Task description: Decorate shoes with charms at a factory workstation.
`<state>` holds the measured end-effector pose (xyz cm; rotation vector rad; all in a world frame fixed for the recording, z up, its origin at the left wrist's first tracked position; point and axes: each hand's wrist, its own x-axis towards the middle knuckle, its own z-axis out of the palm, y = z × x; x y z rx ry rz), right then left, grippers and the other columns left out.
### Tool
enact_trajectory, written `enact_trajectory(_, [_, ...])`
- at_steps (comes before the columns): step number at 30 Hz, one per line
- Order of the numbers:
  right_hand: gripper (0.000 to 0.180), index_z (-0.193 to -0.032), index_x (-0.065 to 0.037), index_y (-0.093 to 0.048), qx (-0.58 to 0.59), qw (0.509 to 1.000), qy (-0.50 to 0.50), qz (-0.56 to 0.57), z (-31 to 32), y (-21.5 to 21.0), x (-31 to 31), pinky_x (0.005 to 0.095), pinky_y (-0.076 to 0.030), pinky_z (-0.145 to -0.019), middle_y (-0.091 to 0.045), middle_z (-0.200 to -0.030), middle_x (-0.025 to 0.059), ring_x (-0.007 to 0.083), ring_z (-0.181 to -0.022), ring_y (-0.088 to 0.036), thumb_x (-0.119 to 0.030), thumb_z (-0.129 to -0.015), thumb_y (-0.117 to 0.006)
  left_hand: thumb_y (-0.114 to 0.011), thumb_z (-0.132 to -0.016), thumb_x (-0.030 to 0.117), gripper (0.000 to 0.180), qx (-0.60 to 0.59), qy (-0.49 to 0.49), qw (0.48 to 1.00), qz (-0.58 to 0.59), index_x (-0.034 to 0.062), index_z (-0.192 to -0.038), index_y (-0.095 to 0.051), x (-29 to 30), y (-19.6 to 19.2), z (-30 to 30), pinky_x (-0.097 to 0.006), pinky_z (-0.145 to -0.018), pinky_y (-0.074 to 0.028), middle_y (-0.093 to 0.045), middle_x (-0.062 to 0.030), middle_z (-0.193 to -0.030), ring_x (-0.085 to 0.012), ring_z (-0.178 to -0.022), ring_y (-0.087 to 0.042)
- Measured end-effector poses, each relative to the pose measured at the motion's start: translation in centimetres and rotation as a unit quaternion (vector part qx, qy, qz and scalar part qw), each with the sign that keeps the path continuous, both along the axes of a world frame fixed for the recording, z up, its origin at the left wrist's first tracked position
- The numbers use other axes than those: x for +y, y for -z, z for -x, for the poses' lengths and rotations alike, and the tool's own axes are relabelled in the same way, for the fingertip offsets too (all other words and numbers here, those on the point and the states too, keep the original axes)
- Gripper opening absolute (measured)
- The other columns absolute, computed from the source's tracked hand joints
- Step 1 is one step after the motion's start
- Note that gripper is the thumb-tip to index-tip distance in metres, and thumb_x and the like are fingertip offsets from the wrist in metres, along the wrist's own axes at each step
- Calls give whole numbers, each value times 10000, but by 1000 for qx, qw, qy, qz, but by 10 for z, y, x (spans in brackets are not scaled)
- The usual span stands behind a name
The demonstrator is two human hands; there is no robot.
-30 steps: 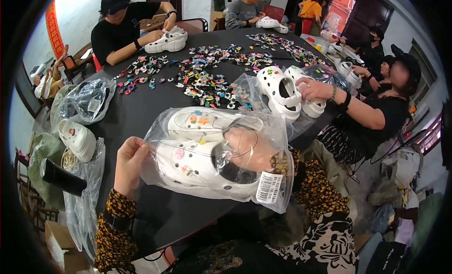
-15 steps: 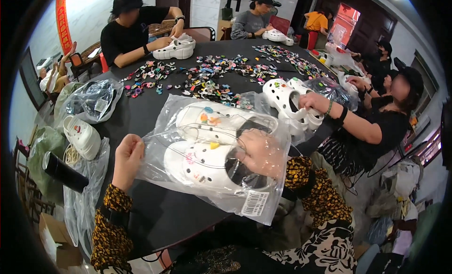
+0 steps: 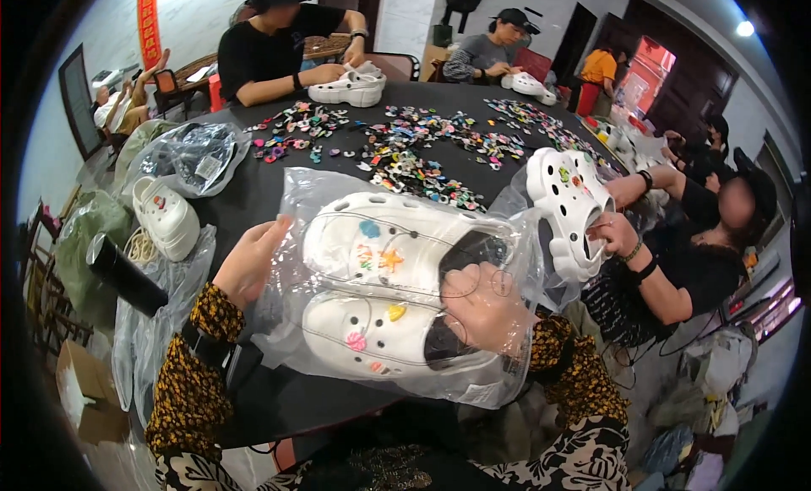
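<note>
A pair of white clogs lies side by side inside a clear plastic bag (image 3: 283, 335), held up over the near edge of the table. The far clog (image 3: 329, 238) carries blue and orange charms; the near clog (image 3: 325, 326) has pink and yellow ones. My right hand (image 3: 486, 309) reaches inside the bag, its fingers closed on the clogs around their foot openings. At the bag's left edge, my left hand (image 3: 253, 259) pinches the plastic, fingertips partly hidden behind the film.
Loose colourful charms (image 3: 431, 141) cover the black table's (image 3: 253, 187) middle. To the left are a single white clog (image 3: 169, 225), a black cylinder (image 3: 127, 273) and a bagged dark item (image 3: 190, 157). At right, a co-worker's hands hold white clogs (image 3: 553, 183); others work across the table.
The clogs sit further from the bag's left edge, and the bag's label has turned down at the lower right. My left hand has opened out from a fist-like grip. The right co-worker has tilted their clogs upright.
</note>
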<state>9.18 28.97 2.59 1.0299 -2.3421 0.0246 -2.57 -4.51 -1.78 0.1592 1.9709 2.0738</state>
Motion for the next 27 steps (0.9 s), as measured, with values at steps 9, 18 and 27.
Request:
enact_trajectory(9, [204,-828,-23,-585,14,998,-53,18,3,9,7,342,-412,-618,-524,-834,78,227,-734,-517,-127,-662,-644,-538,-967,167,171,110,-122,986,-40,19,-953,-623,-4,15,19,-194,-663,-422,-596,53,-824,-26,-732,-513])
enact_trajectory(18, [186,-787,-35,-539,-21,999,-29,10,-5,8,25,354,-431,-638,-482,-765,88,250,-715,-508,-98,-645,-642,-543,-969,179,175,155,-174,972,-26,28,-942,-625,-38,36,48,-188,-684,-398,-582,64,-835,-17,-749,-483])
enact_trajectory(27, [183,-791,-21,-525,-94,986,110,87,-7,15,77,381,-440,-643,-506,-760,106,288,-766,-534,-91,-714,-675,-538,-973,194,201,165,-261,949,-65,14,-1013,-616,-91,50,77,-193,-689,-393,-573,38,-853,-32,-768,-476])
